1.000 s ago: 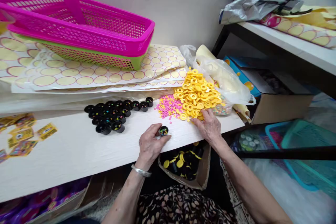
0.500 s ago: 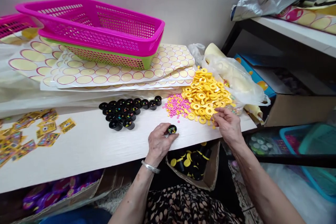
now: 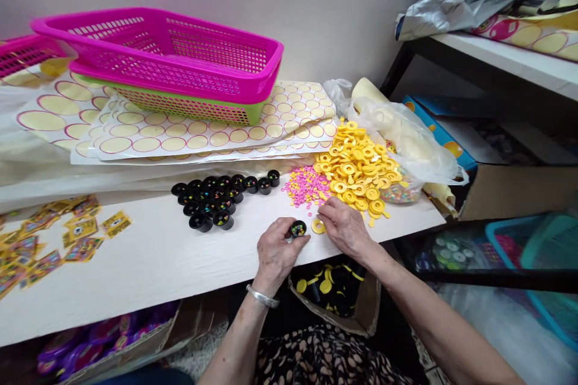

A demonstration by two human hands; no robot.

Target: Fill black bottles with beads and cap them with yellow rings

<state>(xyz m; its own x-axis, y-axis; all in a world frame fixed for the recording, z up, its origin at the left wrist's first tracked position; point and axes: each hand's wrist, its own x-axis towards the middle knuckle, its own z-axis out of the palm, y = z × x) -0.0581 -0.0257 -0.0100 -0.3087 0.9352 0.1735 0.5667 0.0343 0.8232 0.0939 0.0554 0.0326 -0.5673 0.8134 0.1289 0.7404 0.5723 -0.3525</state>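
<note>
My left hand point(image 3: 276, 251) pinches a small black cup point(image 3: 298, 229) with coloured beads inside, standing on the white table point(image 3: 149, 258). Beside it, my right hand point(image 3: 344, 226) pinches a yellow ring point(image 3: 318, 227) held close to the cup's right side. Just beyond the hands lie a heap of yellow rings point(image 3: 359, 168) and a patch of small pink beads point(image 3: 306, 184). A cluster of black cups point(image 3: 217, 194), several with beads in them, stands to the left.
Stacked pink and green baskets point(image 3: 171, 66) rest on sheets of round stickers point(image 3: 212, 132) at the back. Yellow printed cards point(image 3: 54, 234) lie at the left. A plastic bag point(image 3: 406, 138) sits right of the rings. A cardboard box point(image 3: 336, 292) of black-and-yellow parts stands under the table edge.
My right hand left the ring heap and came left to the cup with one yellow ring in its fingers. My left hand kept hold of the cup.
</note>
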